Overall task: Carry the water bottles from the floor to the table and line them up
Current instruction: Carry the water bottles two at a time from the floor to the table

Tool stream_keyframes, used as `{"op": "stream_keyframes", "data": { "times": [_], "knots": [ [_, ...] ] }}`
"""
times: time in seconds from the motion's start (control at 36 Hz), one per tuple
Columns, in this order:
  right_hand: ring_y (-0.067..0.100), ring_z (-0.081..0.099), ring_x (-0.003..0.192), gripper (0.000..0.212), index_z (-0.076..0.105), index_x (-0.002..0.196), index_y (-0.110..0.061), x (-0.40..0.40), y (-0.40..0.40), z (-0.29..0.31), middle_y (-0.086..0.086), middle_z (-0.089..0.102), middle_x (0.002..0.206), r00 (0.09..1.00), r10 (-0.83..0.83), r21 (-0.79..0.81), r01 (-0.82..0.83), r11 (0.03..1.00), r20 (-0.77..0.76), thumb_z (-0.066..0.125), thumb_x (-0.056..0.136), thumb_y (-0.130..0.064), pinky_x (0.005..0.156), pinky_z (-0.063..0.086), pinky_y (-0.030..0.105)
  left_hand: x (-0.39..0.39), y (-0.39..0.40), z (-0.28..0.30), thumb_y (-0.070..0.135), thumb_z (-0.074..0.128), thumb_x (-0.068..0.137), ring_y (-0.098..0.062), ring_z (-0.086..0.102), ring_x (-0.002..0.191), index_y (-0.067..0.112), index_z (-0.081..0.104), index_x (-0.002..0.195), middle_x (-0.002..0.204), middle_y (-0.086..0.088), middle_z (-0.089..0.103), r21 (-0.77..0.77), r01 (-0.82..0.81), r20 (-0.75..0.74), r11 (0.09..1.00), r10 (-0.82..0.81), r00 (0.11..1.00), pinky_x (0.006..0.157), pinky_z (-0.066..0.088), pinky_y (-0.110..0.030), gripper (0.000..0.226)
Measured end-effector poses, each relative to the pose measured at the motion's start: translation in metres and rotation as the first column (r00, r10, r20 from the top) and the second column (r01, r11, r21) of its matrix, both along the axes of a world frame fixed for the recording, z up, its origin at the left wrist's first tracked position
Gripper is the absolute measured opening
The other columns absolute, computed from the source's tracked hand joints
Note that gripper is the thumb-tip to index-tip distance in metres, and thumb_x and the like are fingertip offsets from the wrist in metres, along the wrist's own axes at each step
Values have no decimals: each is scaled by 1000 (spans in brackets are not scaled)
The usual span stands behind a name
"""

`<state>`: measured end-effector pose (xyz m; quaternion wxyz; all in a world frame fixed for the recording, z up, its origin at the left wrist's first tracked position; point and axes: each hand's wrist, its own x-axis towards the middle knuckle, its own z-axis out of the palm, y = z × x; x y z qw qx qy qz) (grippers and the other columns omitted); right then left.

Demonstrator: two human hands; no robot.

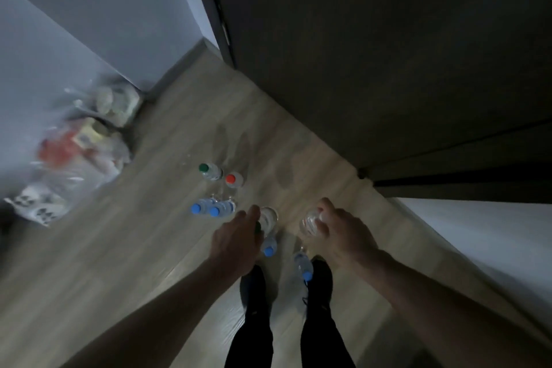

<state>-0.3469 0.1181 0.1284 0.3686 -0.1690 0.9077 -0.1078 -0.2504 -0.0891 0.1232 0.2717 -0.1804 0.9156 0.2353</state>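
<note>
My left hand (239, 237) grips a clear water bottle (268, 218) whose round end points away from me. My right hand (339, 231) curls round another clear water bottle (310, 223), held the same way. Both are above the wooden floor (143, 248). Several more bottles are on the floor: a green-capped one (210, 171), a red-capped one (233, 180), two blue-capped ones (206, 207) side by side, one blue-capped (269, 246) under my left hand, and one (304, 266) between my shoes. The view is dim and blurred.
A clear plastic bag of rubbish (77, 140) lies against the pale wall (44, 53) at the left. A dark door or cupboard front (388, 53) fills the upper right. My black shoes (254, 287) stand at the bottom centre.
</note>
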Motion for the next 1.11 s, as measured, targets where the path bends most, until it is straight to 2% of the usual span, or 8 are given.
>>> {"op": "stream_keyframes", "data": {
  "times": [0.14, 0.25, 0.44, 0.67, 0.78, 0.94, 1.03, 1.11],
  "knots": [
    [18, 65, 88, 15, 45, 116, -26, 6, 6, 146, 0, 67, 104, 999, 5, -94, -9, 996, -44, 47, 105, -34, 65, 44, 30, 16, -17, 150, 38, 54, 96, -28, 65, 85, 23, 47, 123, 109, 0, 62, -13, -8, -126, 1000, 6, 992, 63, 47, -33, 32],
    [24, 67, 96, 17, 50, 118, -24, 13, 12, 243, 4, 67, 109, 993, -64, -228, 41, 973, -95, 55, 102, -29, 77, 56, 43, 30, -30, 251, 41, 54, 96, -30, 64, 93, 26, 48, 125, 108, -3, 64, -42, -48, -190, 998, 39, 981, 67, 42, -32, 34],
    [22, 67, 90, 19, 60, 117, -20, 17, 17, 374, 2, 70, 99, 982, -80, -438, -4, 899, -173, 61, 99, -27, 80, 51, 36, 73, -37, 378, 44, 54, 94, -26, 62, 83, 33, 45, 109, 99, 3, 63, -61, -136, -311, 989, 110, 944, 69, 50, -35, 20],
    [14, 64, 80, 10, 53, 105, -37, 23, 14, 455, -5, 64, 87, 960, 147, -490, -250, 835, -239, 50, 98, -44, 72, 55, 42, 137, -13, 453, 41, 57, 93, -21, 56, 61, 29, 45, 90, 65, 3, 56, -75, -432, -443, 899, 358, 822, 58, 46, -34, 17],
    [4, 63, 79, 4, 55, 104, -34, 31, 11, 482, -10, 64, 88, 917, 270, -509, -390, 768, -295, 56, 101, -36, 63, 48, 22, 170, 5, 482, 39, 59, 93, -22, 57, 66, 30, 48, 89, 69, 4, 58, -73, -502, -509, 862, 401, 762, 62, 48, -34, 14],
    [8, 66, 87, 8, 59, 108, -35, 64, -1, 528, -9, 68, 94, 830, 443, -497, -557, 665, -339, 58, 101, -32, 72, 58, 36, 222, 31, 524, 32, 57, 95, -16, 47, 60, 25, 48, 94, 74, 9, 54, -137, -547, -610, 826, 365, 704, 50, 29, -22, 12],
    [2, 63, 77, 8, 59, 104, -36, 91, -13, 547, -11, 66, 86, 778, 489, -483, -628, 610, -394, 62, 99, -31, 61, 49, 23, 255, 32, 538, 34, 52, 95, -22, 52, 63, 27, 44, 94, 83, 4, 57, -149, -589, -647, 794, 372, 666, 54, 40, -31, 11],
    [8, 64, 72, 5, 57, 96, -33, 125, -31, 562, -7, 66, 80, 742, 517, -469, -671, 574, -428, 62, 95, -33, 60, 52, 37, 291, 33, 552, 35, 49, 95, -26, 57, 67, 28, 43, 95, 83, 3, 58, -142, -642, -670, 753, 404, 622, 62, 48, -39, 9]
  ]
}}
